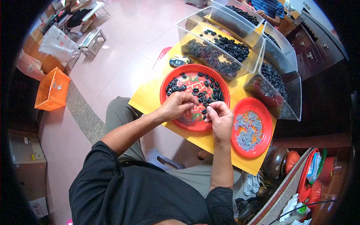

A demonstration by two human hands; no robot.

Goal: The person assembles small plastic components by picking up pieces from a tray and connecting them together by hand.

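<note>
Pale floor tiles spread ahead and to the left of the hands, with an orange crate far out to the left hand's left. Beneath both hands is a yellow tabletop, and beyond them, across the table, a co-worker's blue sleeve shows.

Left hand and right hand are over the near part of a red tray, fingers curled in toward a pinch; I cannot tell whether either grips anything. Small black pieces lie in the tray, ahead of the left hand and between the two, some just beside the right fingertips. Just right of the right hand, a red plate carries thin grey bits. Clear bins of more black pieces stand ahead of the right hand.

Each black piece looks light, stiff and smooth, perhaps a little slippery; its outer edges, between thumb and forefinger, seem the best hold. The grey bits look light and easily scattered, better suited to fingertips.
</note>
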